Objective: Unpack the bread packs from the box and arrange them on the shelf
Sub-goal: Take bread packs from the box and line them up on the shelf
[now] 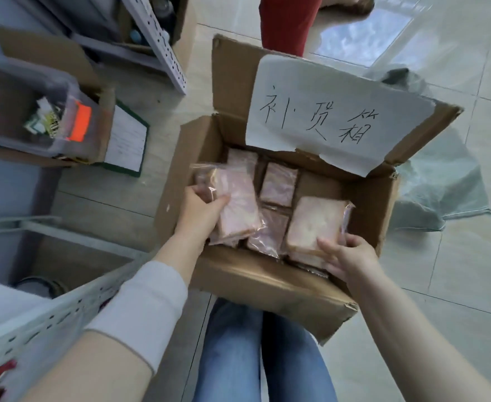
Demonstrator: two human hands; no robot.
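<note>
Box: open brown cardboard box (pixel 267 282) on the pale tiled floor (pixel 456 285), just ahead of the person's knees, its far flap at 12 o'clock carrying a white handwritten paper sheet (pixel 334 111).
Bread packs: pinkish sliced bread in clear plastic wrappers, several lying inside the box; none is out of it yet.
Left hand (pixel 200 210): at the box's 9 o'clock side, fingers curled and clamped on the edge of a raised left pack (pixel 238 210), thumb on top.
Right hand (pixel 345 256): at 4 o'clock in the box, fingers closed on the near end of the tilted right pack (pixel 316 224), thumb lying on its face.
Handling: judged light and soft; hard squeezing would likely crush the slices, and the film looks slick and crinkly.
Where to grip: best across the short edges or flat underneath, not by the loose film end.
Shelf: grey perforated metal shelf rail (pixel 50 314) at 8 o'clock, close to the left arm.
Risk: a pack may slip out of a pinch on wrapper alone.
</note>
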